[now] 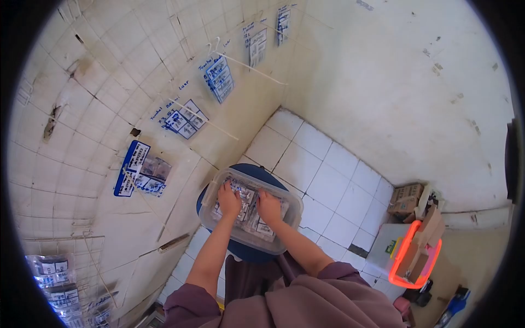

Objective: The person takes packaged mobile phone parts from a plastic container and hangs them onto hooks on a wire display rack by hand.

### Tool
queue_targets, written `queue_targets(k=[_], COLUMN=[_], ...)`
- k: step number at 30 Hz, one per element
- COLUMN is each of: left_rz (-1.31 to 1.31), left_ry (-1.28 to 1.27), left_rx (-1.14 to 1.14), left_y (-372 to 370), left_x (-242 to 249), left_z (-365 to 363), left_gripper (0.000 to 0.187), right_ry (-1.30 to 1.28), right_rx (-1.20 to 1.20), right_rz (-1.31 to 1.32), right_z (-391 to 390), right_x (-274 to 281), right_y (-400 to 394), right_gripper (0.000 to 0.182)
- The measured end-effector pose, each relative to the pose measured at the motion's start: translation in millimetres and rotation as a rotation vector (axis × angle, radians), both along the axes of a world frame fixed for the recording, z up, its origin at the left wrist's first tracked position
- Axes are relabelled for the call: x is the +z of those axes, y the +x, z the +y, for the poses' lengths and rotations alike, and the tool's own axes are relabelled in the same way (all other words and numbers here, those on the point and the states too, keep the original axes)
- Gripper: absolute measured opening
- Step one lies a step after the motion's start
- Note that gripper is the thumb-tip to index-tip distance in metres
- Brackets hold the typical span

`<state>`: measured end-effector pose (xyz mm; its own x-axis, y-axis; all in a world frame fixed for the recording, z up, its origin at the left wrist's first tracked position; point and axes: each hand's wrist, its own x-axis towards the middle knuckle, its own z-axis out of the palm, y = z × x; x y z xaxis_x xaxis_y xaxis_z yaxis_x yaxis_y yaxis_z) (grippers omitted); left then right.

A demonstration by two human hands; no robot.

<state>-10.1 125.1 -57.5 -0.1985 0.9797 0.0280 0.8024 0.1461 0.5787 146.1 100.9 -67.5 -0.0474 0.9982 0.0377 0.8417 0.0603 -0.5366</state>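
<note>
A clear plastic tub (295, 210) rests on a round blue stool (240, 250). Inside lie rows of small clear packets (264, 225) with printed white labels. My left hand (229, 201) reaches into the left part of the tub, fingers bent down onto the packets. On the right side, my right hand (268, 208) is also in the tub, its fingers curled at the packets' upper edge. The fingertips of both hands are partly hidden among the packets, so a firm hold cannot be made out.
Labelled packets (219, 79) hang on hooks along the tiled left wall. More packets (57, 284) hang at the lower left. An orange-rimmed bin (402, 257) holding cardboard stands at the right, near a cardboard box (405, 199). White floor tiles (328, 180) lie beyond the stool.
</note>
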Motion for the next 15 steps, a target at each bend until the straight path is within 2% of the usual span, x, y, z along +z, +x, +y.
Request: queue_targets(k=[2, 4, 5, 7, 8, 10, 11, 13, 15], left_rz=[0.043, 0.100, 0.102, 0.018, 0.016, -0.161, -0.161, -0.404, -0.441], left_ry=[0.031, -0.038, -0.042, -0.073, -0.071, 0.028, 0.039, 0.122, 0.141], left_rx=[0.048, 0.138, 0.142, 0.066, 0.072, 0.073, 0.080, 0.037, 0.033], left_y=[5, 10, 8, 7, 8, 11, 12, 14, 15], left_x=[-3, 6, 6, 3, 4, 9, 14, 30, 58], left_z=[4, 8, 7, 5, 3, -6, -11, -25, -40], left_gripper=[0.047, 0.036, 0.036, 0.020, 0.020, 0.011, 0.011, 0.010, 0.009], right_ry=[0.048, 0.097, 0.074, 0.053, 0.083, 0.123, 0.124, 0.139, 0.075], right_rx=[-0.004, -0.007, -0.011, -0.007, 0.018, 0.051, 0.055, 0.071, 0.048], right_rz=[0.004, 0.009, 0.001, -0.007, 0.018, 0.044, 0.078, 0.113, 0.204], right_z=[3, 6, 6, 4, 4, 3, 2, -2, -8], right_x=[-9, -7, -5, -2, 2, 14, 21, 48, 75], right_y=[-5, -8, -7, -6, -5, -4, -4, -3, 2], right_gripper=[0.038, 0.038, 0.039, 0.040, 0.043, 0.045, 0.047, 0.048, 0.052])
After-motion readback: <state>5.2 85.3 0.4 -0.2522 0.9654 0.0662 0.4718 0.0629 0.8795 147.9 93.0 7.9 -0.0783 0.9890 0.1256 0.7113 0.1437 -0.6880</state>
